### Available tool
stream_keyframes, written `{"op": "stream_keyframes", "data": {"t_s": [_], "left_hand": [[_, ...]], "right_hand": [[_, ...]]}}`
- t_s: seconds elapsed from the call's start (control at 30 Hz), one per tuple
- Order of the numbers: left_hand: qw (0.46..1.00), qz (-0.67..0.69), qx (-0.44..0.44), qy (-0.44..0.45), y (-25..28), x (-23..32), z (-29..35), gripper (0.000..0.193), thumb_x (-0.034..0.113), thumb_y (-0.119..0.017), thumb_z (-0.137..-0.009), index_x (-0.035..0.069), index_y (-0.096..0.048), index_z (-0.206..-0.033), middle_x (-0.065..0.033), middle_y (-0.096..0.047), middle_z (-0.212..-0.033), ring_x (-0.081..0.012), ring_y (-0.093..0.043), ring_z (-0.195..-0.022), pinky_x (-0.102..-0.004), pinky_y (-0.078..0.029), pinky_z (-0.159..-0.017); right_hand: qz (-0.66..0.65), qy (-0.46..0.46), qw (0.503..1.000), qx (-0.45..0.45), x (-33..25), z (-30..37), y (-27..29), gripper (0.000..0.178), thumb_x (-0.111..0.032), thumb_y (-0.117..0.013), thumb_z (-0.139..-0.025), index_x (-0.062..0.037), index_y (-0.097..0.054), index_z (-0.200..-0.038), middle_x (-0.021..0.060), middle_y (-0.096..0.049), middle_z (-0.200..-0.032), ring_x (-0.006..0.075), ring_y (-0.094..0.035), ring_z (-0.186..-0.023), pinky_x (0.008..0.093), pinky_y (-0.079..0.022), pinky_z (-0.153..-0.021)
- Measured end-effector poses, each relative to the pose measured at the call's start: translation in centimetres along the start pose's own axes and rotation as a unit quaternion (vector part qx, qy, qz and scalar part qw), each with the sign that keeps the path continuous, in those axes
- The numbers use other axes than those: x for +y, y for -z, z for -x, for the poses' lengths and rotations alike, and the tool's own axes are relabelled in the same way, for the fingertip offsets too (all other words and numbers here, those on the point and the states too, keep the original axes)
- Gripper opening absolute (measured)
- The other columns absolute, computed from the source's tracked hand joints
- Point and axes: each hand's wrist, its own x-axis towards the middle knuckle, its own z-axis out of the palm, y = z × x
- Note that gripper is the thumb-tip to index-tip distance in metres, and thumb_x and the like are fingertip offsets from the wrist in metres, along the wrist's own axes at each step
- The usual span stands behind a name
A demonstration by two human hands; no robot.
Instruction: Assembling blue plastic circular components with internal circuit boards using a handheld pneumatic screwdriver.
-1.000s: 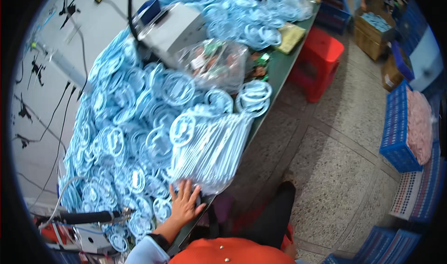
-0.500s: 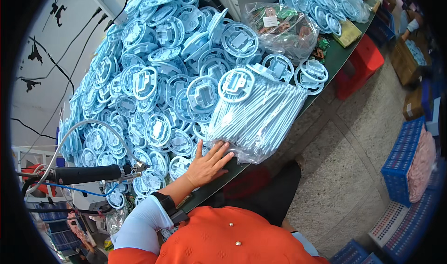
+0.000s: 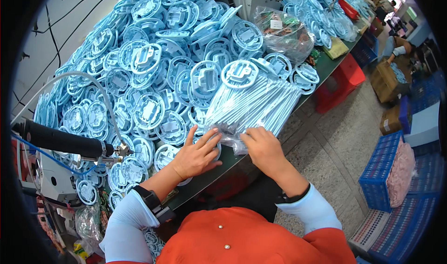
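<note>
A clear plastic bag [image 3: 253, 106] full of thin light-blue sticks lies at the table's near edge. On its upper left rests a light-blue round plastic piece [image 3: 240, 74] with a cut-out middle. My right hand [image 3: 266, 153] has its fingers curled onto the bag's near edge, gathering the loose plastic there. My left hand [image 3: 198, 154] is open, fingers spread, just left of the bag's loose end and over the near edge of the pile. A large pile of the same round pieces [image 3: 149, 110] fills the table to the left and behind.
At left a black cylindrical tool [image 3: 65, 138] with a metal tip and hoses reaches over the pile. Behind the sticks lies a clear bag of circuit boards [image 3: 284, 33]. A red stool [image 3: 340, 82] stands beyond the dark green table edge, and a blue crate [image 3: 379, 173] sits at right.
My right hand has come into view and taken hold of the bag's near edge. My left hand has drawn slightly away from the bag. The view has shifted.
</note>
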Motion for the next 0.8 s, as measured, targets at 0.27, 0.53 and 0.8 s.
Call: {"op": "stream_keyframes", "data": {"t_s": [0.27,0.53,0.8], "left_hand": [[0.992,-0.085,0.086,0.044,-2.1,1.5,-0.6,0.021,0.017,-0.061,-0.082,0.012,-0.061,-0.102,-0.0129,-0.059,-0.119,-0.0288,-0.051,-0.123,-0.0603,-0.028,-0.105],[0.981,-0.135,0.137,-0.026,-1.6,1.9,-3.9,0.004,0.016,-0.058,-0.080,0.014,-0.057,-0.076,-0.0027,-0.055,-0.083,-0.0230,-0.056,-0.099,-0.0544,-0.034,-0.097],[0.972,-0.151,0.173,-0.053,0.9,1.6,-3.1,0.005,0.011,-0.061,-0.075,0.013,-0.056,-0.074,-0.0035,-0.055,-0.079,-0.0220,-0.058,-0.096,-0.0492,-0.035,-0.092]], "right_hand": [[0.029,0.180,0.983,-0.033,-0.1,0.2,-2.8,0.008,-0.012,-0.058,-0.079,-0.0081,-0.057,-0.086,0.0090,-0.055,-0.086,0.0246,-0.062,-0.079,0.0372,-0.054,-0.065],[0.062,0.139,0.988,-0.006,1.7,1.3,-3.4,0.011,-0.019,-0.063,-0.080,-0.0097,-0.057,-0.082,0.0063,-0.055,-0.094,0.0240,-0.064,-0.076,0.0383,-0.053,-0.058],[-0.051,-0.103,0.986,0.124,2.5,-2.1,-6.4,0.013,-0.020,-0.057,-0.088,-0.0079,-0.055,-0.087,0.0131,-0.061,-0.090,0.0368,-0.065,-0.077,0.0488,-0.052,-0.067]]}}
